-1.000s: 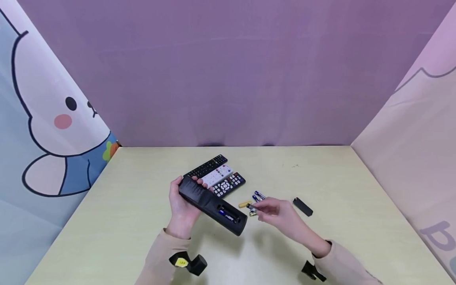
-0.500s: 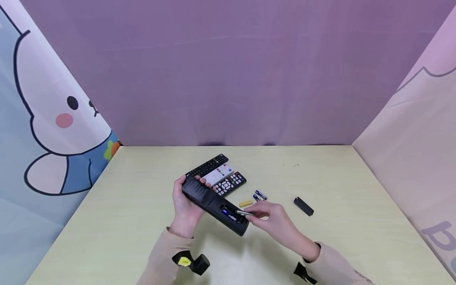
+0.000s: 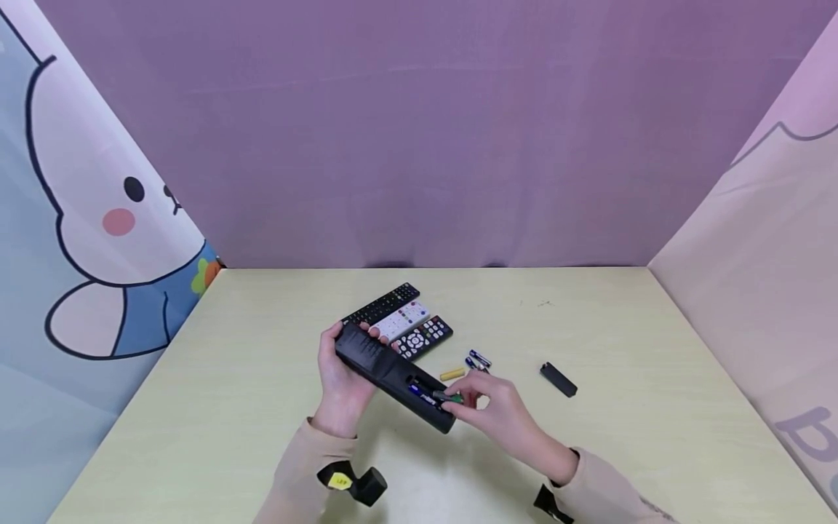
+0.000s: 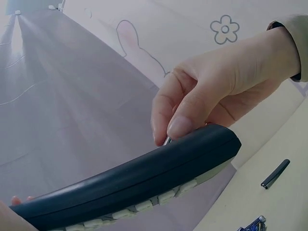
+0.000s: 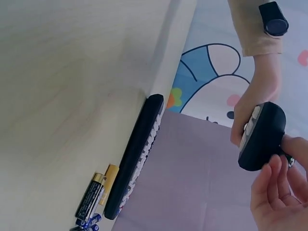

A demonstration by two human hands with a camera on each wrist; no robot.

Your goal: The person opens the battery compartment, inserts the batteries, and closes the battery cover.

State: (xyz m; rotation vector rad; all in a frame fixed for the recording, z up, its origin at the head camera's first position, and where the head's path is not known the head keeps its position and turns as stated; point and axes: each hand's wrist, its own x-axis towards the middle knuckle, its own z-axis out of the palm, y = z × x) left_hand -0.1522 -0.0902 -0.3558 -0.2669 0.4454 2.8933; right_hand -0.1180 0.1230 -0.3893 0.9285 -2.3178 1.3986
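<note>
My left hand (image 3: 343, 386) grips a black remote control (image 3: 376, 360) by one end, its back facing up. The battery compartment near the other end is uncovered, and a blue battery (image 3: 421, 394) lies inside. Between thumb and fingers my right hand (image 3: 507, 415) pinches a second battery (image 3: 452, 397), green at its outer end, over the compartment beside the blue one. In the left wrist view the right hand's thumb and fingertips are right at the remote's upper surface, and the pinched battery is mostly hidden. White buttons line the remote's underside.
Behind the held remote lie a black remote (image 3: 382, 304), a white remote (image 3: 404, 319) and a black remote with white buttons (image 3: 428, 336). Nearby are a yellow battery (image 3: 452, 374), blue batteries (image 3: 480, 358) and a black-and-gold battery (image 5: 90, 198). A black battery cover (image 3: 559, 380) lies to the right.
My right hand has moved left with the battery, from beside the remote to over its compartment. The left hand and remote have shifted slightly right.
</note>
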